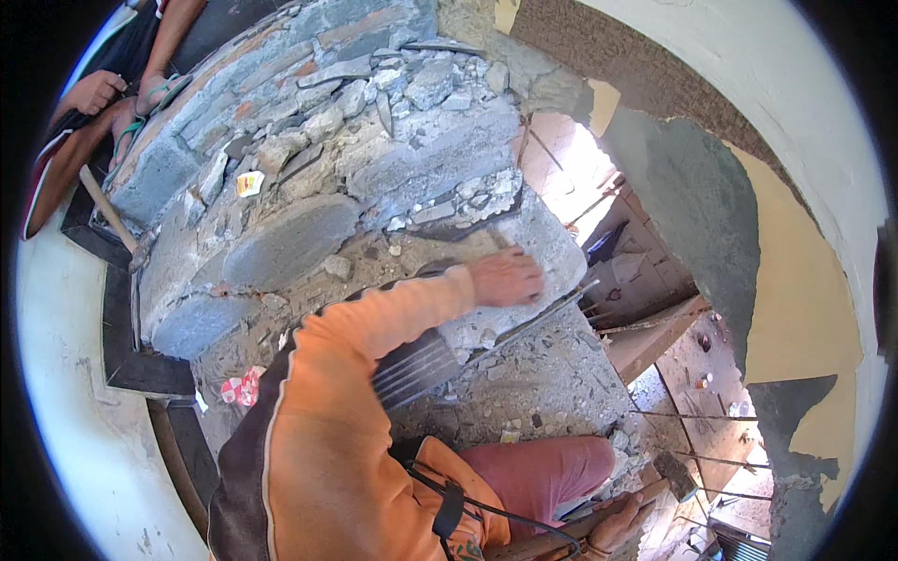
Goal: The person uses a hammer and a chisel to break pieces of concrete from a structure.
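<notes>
Masonry part broken, as I judge it. Done: the opening on the right shows bare rods [694, 415], and loose rubble [432, 84] lies along the top of the wall [426, 154]. Left: the wall's lower blocks stand largely whole, and the slab [558, 251] lies as one large piece at mid-view, beside the opening.

Left hand [505, 278] rests on the slab, fingers bent downward—cannot tell whether it grips or only presses. Right hand [617, 528] grasps the handle of the hammer [677, 475], at lower right.

Hard to make out: left fingertips; underside of slab; the hammer's handle end, cut off by the lower edge; the space below the opening, partly glared out. The orange sleeve [323, 411] hides ground behind it. Co-worker [96, 92] at upper left—only partly in view.
</notes>
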{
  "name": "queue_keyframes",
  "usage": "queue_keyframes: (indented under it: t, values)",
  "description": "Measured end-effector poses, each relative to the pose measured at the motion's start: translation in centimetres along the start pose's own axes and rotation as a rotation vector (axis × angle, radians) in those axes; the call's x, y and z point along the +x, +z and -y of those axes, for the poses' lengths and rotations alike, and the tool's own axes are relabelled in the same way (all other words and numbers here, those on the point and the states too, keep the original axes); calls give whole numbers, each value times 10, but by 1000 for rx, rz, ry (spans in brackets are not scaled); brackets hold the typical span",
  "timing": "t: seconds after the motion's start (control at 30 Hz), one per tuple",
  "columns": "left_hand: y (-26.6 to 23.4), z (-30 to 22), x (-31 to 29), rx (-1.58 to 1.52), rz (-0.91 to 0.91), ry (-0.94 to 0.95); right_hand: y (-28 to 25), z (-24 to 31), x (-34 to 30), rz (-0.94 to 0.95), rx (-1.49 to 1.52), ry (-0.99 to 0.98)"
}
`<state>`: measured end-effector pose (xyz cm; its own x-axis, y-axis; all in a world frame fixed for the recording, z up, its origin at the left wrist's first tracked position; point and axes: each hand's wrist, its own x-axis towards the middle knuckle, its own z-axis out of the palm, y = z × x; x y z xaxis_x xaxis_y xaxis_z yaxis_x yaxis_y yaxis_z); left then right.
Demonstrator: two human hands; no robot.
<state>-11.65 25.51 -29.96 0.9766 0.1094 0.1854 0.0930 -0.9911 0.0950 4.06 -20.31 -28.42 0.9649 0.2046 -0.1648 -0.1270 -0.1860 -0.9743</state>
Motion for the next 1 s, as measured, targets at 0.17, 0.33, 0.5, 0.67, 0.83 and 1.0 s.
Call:
queue_keyframes:
  t: [0.17,0.33,0.5,0.67,0.83,1.0]
  values:
    - [-21,10,11,20,39,94,-6,-16,19,14,99,2]
    - [-27,14,-45,151,6,238,-14,-20,3,-6,130,-8]
    - [-36,3,-88,79,46,161,4,20,-24,-18,40,5]
    - [-51,36,-128,96,101,306,0,25,-18,-32,74,-10]
    - [-41,35,-86,149,68,422,16,33,-25,6,64,-29]
    - [-41,17,-46,86,58,244,31,65,-42,8,41,-52]
